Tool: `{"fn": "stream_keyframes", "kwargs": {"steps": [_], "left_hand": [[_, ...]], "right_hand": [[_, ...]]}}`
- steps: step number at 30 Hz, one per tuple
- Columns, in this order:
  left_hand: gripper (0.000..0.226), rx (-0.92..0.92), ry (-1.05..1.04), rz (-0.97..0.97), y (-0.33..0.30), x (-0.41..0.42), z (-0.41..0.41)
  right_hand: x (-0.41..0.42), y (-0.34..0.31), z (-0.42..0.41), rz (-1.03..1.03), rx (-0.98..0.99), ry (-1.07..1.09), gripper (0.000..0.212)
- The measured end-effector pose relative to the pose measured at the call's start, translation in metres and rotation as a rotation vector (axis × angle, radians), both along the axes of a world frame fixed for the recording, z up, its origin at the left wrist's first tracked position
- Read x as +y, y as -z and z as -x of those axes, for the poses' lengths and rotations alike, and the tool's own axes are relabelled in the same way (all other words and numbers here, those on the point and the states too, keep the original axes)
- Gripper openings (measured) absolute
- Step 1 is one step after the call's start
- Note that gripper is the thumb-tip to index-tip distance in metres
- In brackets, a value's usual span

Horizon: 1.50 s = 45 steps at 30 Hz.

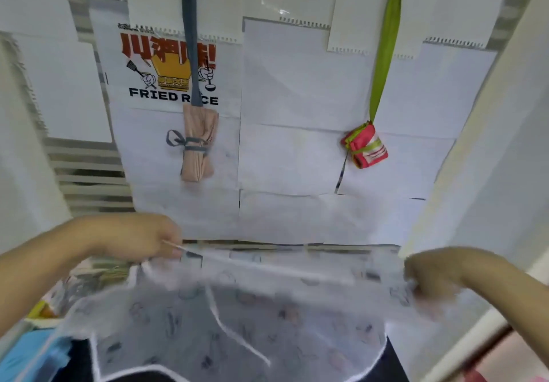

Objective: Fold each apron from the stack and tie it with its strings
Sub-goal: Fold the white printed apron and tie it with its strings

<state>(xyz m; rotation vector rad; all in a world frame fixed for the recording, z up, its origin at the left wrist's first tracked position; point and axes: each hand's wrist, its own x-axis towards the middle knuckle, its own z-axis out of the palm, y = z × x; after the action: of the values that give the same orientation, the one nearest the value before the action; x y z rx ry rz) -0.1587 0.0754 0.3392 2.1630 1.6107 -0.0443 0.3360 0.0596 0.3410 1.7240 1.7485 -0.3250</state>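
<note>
Head view: both hands are stretching a patterned apron [237,316]
Left hand [139,239] at nine o'clock, right hand [430,274] at three, each gripping its top edge

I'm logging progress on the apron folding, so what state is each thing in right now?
White patterned apron: unfolded, stretched out between both hands, blurred.
Left hand: grips the apron's upper left edge.
Right hand: grips the apron's upper right edge.
Beige apron bundle: folded, tied with a grey string, hanging from a grey strap.
Red apron bundle: folded, tied with a green string, hanging from a green strap.
</note>
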Motion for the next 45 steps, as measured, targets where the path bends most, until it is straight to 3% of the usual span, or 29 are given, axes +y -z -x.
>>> {"fn": "stream_keyframes", "kwargs": {"steps": [1,5,7,9,11,13,15,17,19,21,24,26,28,32,35,36,38,40,41,43,45], "left_hand": [[0.026,-0.047,-0.003,0.070,0.006,0.004,0.005],[0.019,-0.370,-0.169,0.135,-0.002,0.021,0.029],[0.024,-0.177,-0.033,0.192,0.037,0.098,0.120],[0.047,0.026,0.078,0.200,0.062,0.163,0.192],[0.028,-0.033,0.151,0.446,0.042,0.144,0.171],[0.029,-0.186,0.027,0.251,-0.028,0.063,0.068],[0.028,-0.222,-0.068,0.162,-0.038,0.048,0.020],[0.030,-0.043,-0.159,-0.098,-0.019,0.058,0.007],[0.027,0.053,-0.243,-0.226,0.017,0.070,-0.005],[0.025,0.042,-0.283,-0.325,0.059,0.084,-0.014],[0.018,0.138,-0.327,-0.446,0.116,0.090,-0.020],[0.021,0.210,-0.407,-0.389,0.145,0.093,-0.022],[0.019,0.232,-0.469,-0.274,0.164,0.100,-0.025],[0.020,0.150,-0.559,-0.030,0.190,0.113,-0.032],[0.022,0.054,-0.603,0.043,0.207,0.120,-0.039],[0.022,0.024,-0.620,0.056,0.214,0.124,-0.041],[0.027,-0.037,-0.645,0.059,0.226,0.130,-0.044],[0.032,-0.136,-0.682,0.044,0.242,0.134,-0.046],[0.032,-0.199,-0.705,0.047,0.250,0.135,-0.047],[0.029,-0.327,-0.753,0.028,0.266,0.138,-0.051],[0.023,-0.363,-0.755,-0.043,0.274,0.141,-0.060]], "right_hand": [[-0.002,-0.002,-0.002,0.110,0.035,0.024,0.018],[0.004,-0.034,-0.022,-0.084,0.351,0.006,0.026],[0.001,-0.059,-0.029,0.021,0.447,0.036,0.015],[-0.004,-0.081,-0.037,0.131,0.572,0.046,0.017],[0.000,-0.094,-0.041,0.158,0.664,0.064,0.028],[0.018,-0.092,-0.042,0.037,0.633,0.047,0.034],[0.046,-0.069,-0.040,-0.232,0.533,0.030,0.034],[0.083,-0.027,-0.041,-0.532,0.438,0.023,0.029],[0.109,0.023,-0.038,-0.763,0.309,-0.037,0.031],[0.128,0.076,-0.032,-0.921,0.239,-0.176,0.032],[0.133,0.139,-0.019,-1.020,0.186,-0.299,0.010],[0.138,0.166,-0.012,-0.946,0.150,-0.279,0.007],[0.146,0.185,-0.009,-0.746,0.175,-0.146,0.012],[0.169,0.211,-0.018,-0.493,0.260,0.016,0.018],[0.180,0.233,-0.028,-0.393,0.281,0.061,0.025],[0.183,0.241,-0.030,-0.431,0.252,0.054,0.024],[0.182,0.255,-0.030,-0.691,0.151,-0.056,0.008],[0.167,0.270,-0.020,-0.947,0.188,-0.070,0.025],[0.151,0.282,-0.010,-0.981,0.291,-0.066,0.033],[0.108,0.325,0.018,-0.764,0.507,-0.105,0.040],[0.063,0.373,0.046,-0.344,0.521,-0.170,0.059]]}}
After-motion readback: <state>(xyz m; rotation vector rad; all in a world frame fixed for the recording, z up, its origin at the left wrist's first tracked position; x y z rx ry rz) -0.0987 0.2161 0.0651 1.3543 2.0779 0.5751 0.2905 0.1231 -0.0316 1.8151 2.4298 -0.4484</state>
